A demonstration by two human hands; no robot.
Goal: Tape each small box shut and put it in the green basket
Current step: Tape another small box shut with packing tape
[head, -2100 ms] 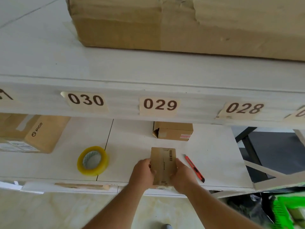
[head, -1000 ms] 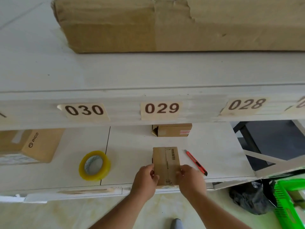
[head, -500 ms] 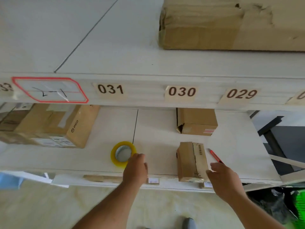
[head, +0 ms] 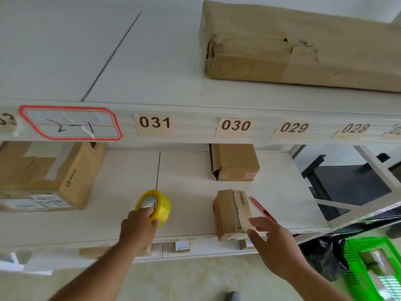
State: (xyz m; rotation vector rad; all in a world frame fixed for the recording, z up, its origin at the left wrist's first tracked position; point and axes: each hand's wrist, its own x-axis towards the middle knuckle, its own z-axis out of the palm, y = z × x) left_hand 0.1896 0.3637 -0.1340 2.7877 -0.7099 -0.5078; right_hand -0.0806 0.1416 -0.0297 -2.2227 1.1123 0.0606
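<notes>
A small brown box (head: 231, 213) with a barcode stands at the front edge of the lower white shelf (head: 191, 192). My right hand (head: 273, 244) hovers just right of it, fingers spread and relaxed, holding nothing. My left hand (head: 138, 228) grips the yellow tape roll (head: 155, 206), which is tilted up off the shelf. A second small box (head: 235, 162) with a loose flap sits farther back. The green basket (head: 373, 266) stands on the floor at lower right.
A red box cutter (head: 263, 209) lies right of the front box. A large PICO carton (head: 43, 177) fills the shelf's left. A long wrapped parcel (head: 303, 53) lies on the upper shelf. A black bag (head: 325, 257) sits beside the basket.
Both hands left the small box. My left hand reached left and took hold of the tape roll, tilting it up. The view swung left.
</notes>
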